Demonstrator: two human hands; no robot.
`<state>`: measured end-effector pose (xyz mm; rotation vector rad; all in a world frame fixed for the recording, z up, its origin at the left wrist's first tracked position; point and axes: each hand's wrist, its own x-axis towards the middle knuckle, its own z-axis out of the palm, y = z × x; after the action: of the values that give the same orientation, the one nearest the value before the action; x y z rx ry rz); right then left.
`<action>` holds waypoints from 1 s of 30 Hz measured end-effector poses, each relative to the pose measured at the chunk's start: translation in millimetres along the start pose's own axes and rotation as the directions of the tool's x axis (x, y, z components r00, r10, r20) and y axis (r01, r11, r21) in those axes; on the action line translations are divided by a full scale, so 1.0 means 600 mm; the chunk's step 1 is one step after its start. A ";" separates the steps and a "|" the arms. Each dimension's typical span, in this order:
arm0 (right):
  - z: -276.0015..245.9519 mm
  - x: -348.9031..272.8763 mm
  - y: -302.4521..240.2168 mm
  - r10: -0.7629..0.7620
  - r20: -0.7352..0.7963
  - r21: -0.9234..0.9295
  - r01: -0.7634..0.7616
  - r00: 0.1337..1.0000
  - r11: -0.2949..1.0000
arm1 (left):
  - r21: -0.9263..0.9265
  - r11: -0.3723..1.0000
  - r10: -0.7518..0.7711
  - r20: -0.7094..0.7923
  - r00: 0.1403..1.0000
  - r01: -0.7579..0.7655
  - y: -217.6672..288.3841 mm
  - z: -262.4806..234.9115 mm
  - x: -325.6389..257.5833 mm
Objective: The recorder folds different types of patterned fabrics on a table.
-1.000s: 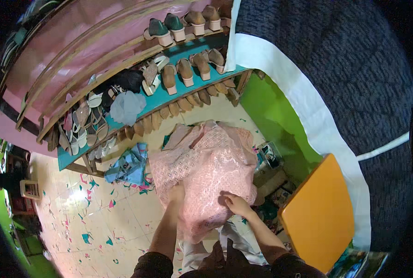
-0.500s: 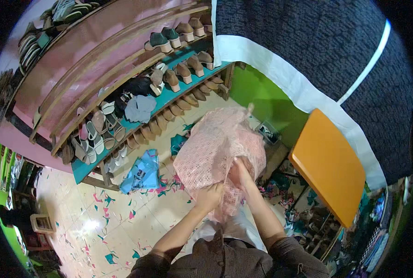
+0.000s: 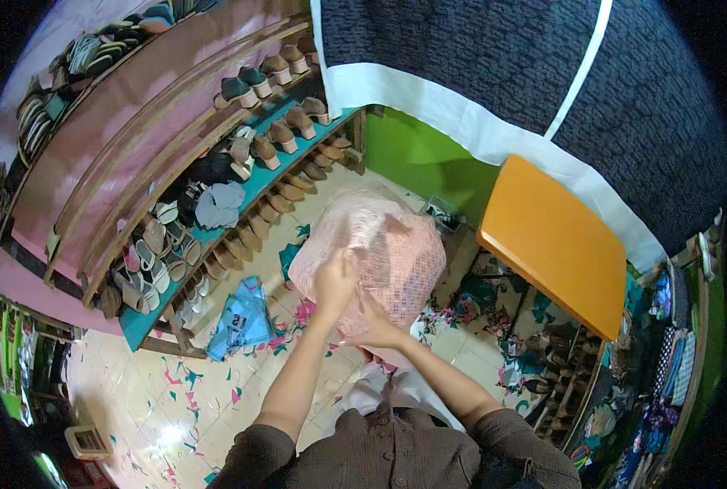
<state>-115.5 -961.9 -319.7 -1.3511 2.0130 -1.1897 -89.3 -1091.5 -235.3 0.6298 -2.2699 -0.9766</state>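
A bulging pale pink sack (image 3: 408,261) with a mesh-like, lacy pattern hangs in front of me, above the floor. My left hand (image 3: 336,281) is closed on the gathered material at its near side, fingers slightly blurred. Lower down and just to the right, my right hand (image 3: 377,324) grips the sack's near edge, with its thumb up against the cloth. The two hands almost touch. What the sack contains is hidden.
A teal-topped shelf (image 3: 253,191) with several rows of shoes runs along the left. An orange board (image 3: 555,244) juts out at right. A light blue plastic bag (image 3: 241,318) lies on the tiles among fabric scraps (image 3: 190,376). A dark curtain (image 3: 461,57) hangs behind.
My left hand has moved up along the sack, while my right hand has come out of its folds to the lower near edge. The sack looks rounder and sits further left in view.
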 end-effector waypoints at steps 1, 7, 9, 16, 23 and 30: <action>0.033 -0.006 -0.017 0.161 -0.182 -0.106 -0.183 0.970 0.978 | 0.030 0.999 -0.019 0.082 0.996 0.016 0.005 0.011 -0.003; -0.019 0.019 0.043 0.203 -0.379 0.046 -0.201 0.903 0.979 | -0.245 0.967 0.087 0.087 0.992 -0.063 -0.022 0.035 0.018; -0.116 0.034 -0.014 0.081 -0.422 -0.100 -0.135 0.903 0.986 | -0.182 0.978 0.105 -0.019 0.994 -0.106 -0.041 0.029 0.006; -0.284 0.092 -0.037 0.099 -0.516 -0.465 -0.375 0.851 0.802 | 0.085 0.995 0.043 0.130 0.991 -0.054 -0.136 0.071 -0.069; -0.359 -0.003 -0.006 0.082 -0.660 -0.403 -0.444 0.747 0.800 | 0.201 0.978 -0.011 0.328 0.945 -0.059 -0.131 0.103 -0.079; -0.389 -0.114 -0.078 -0.160 -0.808 -0.314 -0.186 0.567 0.931 | 0.135 0.972 0.142 0.315 0.938 -0.193 -0.078 0.137 -0.063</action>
<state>-234.3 -811.7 -162.8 -0.9601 3.0342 -1.7223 -108.1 -1057.0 -329.1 0.3612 -2.6474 -0.8559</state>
